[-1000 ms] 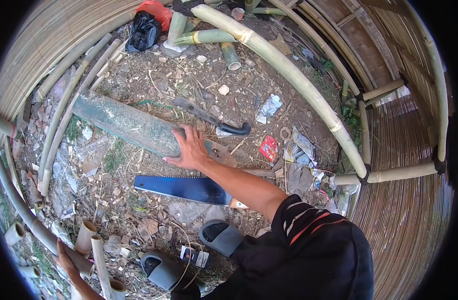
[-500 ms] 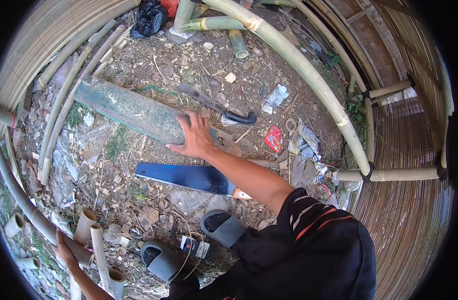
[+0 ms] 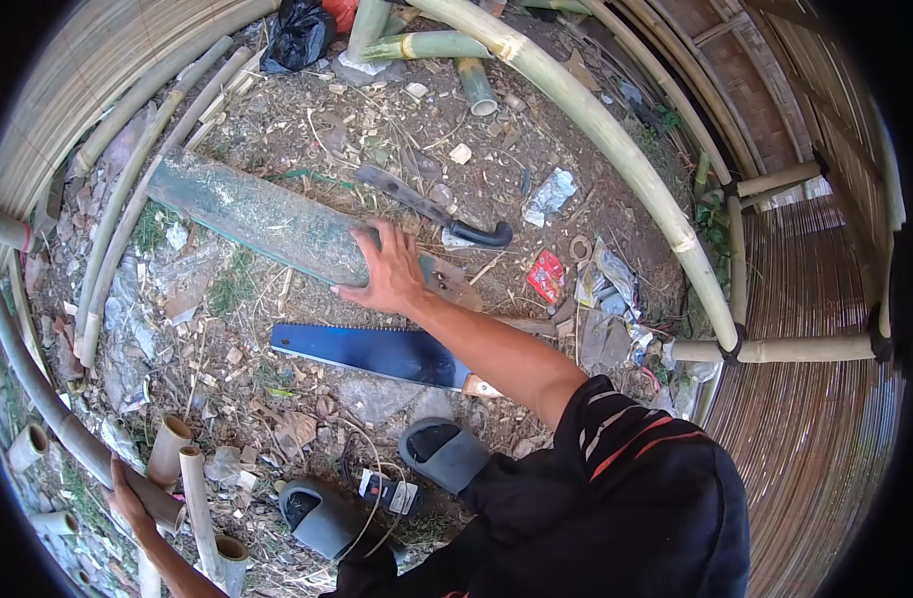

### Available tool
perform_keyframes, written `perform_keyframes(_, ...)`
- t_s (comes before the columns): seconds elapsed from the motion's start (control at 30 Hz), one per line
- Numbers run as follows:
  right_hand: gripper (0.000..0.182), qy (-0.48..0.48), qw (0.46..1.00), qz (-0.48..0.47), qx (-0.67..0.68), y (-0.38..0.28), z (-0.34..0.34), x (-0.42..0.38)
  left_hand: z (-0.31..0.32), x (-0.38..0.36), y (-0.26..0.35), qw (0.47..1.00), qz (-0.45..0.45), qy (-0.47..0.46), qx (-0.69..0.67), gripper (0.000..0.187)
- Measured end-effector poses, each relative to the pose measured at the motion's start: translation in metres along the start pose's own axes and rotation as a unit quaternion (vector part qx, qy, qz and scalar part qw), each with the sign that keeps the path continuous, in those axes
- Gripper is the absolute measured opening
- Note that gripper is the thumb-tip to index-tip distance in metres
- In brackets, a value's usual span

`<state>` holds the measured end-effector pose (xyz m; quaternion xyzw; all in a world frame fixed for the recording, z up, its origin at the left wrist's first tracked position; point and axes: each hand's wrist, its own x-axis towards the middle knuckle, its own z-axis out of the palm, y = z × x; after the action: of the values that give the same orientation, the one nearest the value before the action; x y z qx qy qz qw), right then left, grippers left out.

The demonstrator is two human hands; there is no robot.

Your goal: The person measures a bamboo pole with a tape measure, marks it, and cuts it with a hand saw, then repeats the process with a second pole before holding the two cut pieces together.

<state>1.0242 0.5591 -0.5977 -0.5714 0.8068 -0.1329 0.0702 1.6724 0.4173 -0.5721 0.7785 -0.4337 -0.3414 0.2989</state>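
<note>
My right hand [image 3: 390, 271] lies on the near end of a worn green board [image 3: 262, 219], its fingers spread over the edge. Beyond the fingers, a machete [image 3: 407, 196] with a dark curved handle rests on the ground. A blue handsaw [image 3: 372, 353] lies below the board, teeth facing up in the view. At the lower left, my left hand [image 3: 130, 501] is against a long bamboo pole [image 3: 73, 429], near its cut end; its fingers are partly hidden and I cannot tell how firmly they grip.
Cut bamboo pieces [image 3: 170, 448] stand at lower left. A hammer [image 3: 538, 325] lies right of the saw. A long bamboo pole [image 3: 596, 115] arches across the upper right. Grey sandals [image 3: 442, 456] and a small box [image 3: 389, 492] are below. Litter and wood chips cover the ground.
</note>
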Motion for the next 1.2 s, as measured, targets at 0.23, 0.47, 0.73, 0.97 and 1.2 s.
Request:
perform_keyframes(0.23,0.108,-0.002,1.000,0.000,0.011,0.001,0.001,0.000,-0.002,0.005,-0.006,1.000,-0.002,0.008,0.000,0.085)
perform_keyframes(0.47,0.106,-0.006,1.000,-0.001,0.005,0.000,-0.001,0.001,-0.001,0.005,-0.007,1.000,-0.024,-0.003,0.010,0.085)
perform_keyframes(0.73,0.105,0.002,1.000,-0.006,-0.002,-0.004,-0.003,0.000,0.003,0.007,-0.013,0.999,0.009,0.020,-0.031,0.079)
perform_keyframes(0.97,0.106,-0.004,1.000,-0.003,-0.010,-0.004,-0.002,0.000,0.001,0.008,-0.015,0.999,0.012,0.009,-0.031,0.083)
perform_keyframes(1.2,0.109,-0.014,1.000,0.000,-0.016,-0.002,0.001,0.002,0.002,0.004,-0.010,0.999,0.006,0.005,-0.037,0.078)
